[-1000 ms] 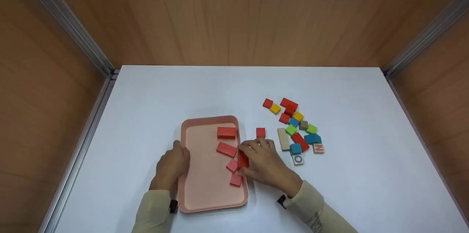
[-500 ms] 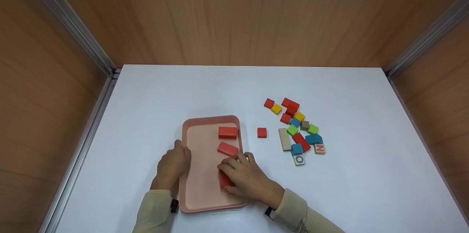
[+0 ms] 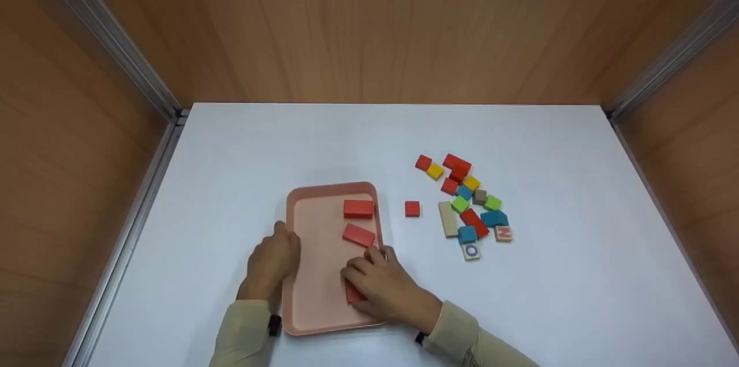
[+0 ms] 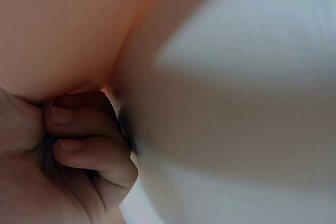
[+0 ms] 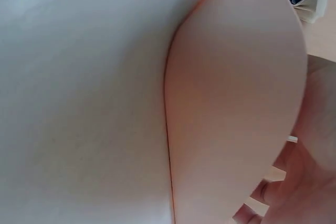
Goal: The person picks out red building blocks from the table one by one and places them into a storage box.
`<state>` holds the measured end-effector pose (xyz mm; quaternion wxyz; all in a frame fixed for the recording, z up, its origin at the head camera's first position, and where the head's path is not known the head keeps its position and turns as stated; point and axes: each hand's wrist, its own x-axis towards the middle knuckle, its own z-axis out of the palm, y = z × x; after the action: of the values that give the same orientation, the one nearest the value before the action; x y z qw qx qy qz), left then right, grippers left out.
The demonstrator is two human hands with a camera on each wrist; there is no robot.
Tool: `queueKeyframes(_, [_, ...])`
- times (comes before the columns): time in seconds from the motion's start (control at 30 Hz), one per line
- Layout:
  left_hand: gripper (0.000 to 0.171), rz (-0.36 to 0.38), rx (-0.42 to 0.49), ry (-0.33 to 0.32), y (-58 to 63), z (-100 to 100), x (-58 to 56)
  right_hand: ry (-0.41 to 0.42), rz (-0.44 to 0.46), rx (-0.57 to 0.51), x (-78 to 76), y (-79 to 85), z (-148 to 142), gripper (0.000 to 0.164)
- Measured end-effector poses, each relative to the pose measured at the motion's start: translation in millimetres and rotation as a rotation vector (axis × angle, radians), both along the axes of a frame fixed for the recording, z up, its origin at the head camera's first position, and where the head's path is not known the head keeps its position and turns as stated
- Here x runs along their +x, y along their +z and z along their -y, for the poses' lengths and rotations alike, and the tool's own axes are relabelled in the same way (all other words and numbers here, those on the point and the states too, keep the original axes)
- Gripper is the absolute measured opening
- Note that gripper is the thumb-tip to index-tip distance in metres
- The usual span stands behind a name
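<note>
Steadiness seems to be lent at the left, where the pink tray is gripped at its rim by the left hand, with fingers curled against the outer wall; slipping on the white tabletop is presumably prevented that way. Bare floor is shown across the tray's left half, while the blocks in view inside are gathered along the right — the side nearest the loose pieces, so perhaps favoured for the shorter carry. There, an upper red block is laid nearly square to the far rim, and nearer the body a slanted red block is set at an angle. Below these, a held red block is clasped by the right hand; much of it is covered, so whether the tray floor is touched cannot be told. The hands are apart, the tray between them.

Beyond the right rim, a lone red cube is placed by itself. Farther right, a beige plank, a long red bar, a tile marked O and a tile marked N are strewn among other coloured blocks — no colour order is apparent.
</note>
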<state>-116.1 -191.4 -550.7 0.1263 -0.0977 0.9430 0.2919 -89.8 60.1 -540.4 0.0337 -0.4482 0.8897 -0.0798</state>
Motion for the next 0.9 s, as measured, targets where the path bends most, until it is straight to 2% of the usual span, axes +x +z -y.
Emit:
queueKeyframes(0.17, [0.03,0.021,0.009,0.027,-0.2,-0.7,-0.7,-0.007,0.059,-0.022,-2.1,4.4,-3.1,0.055])
queueKeyframes(0.3, [0.029,0.017,0.01,0.026,-0.4,-0.9,-1.1,-0.037,0.077,-0.091,-7.7,12.1,-10.0,0.051])
queueKeyframes(0.43, [0.029,0.017,0.005,0.023,-1.0,-0.6,-1.4,-0.1,0.047,-0.173,-16.7,19.6,-22.3,0.044])
queueKeyframes(0.6, [0.03,0.013,0.003,0.02,-1.1,-0.6,-1.4,-0.197,-0.012,-0.254,-29.7,24.5,-45.9,0.044])
queueKeyframes(0.73, [0.029,0.005,0.007,0.013,-1.1,-0.2,-1.0,-0.271,-0.042,-0.289,-40.3,26.6,-68.2,0.046])
queueKeyframes(0.9, [0.029,0.028,0.016,0.005,-1.7,0.3,-1.1,-0.326,-0.089,-0.301,-49.7,26.6,-94.3,0.047])
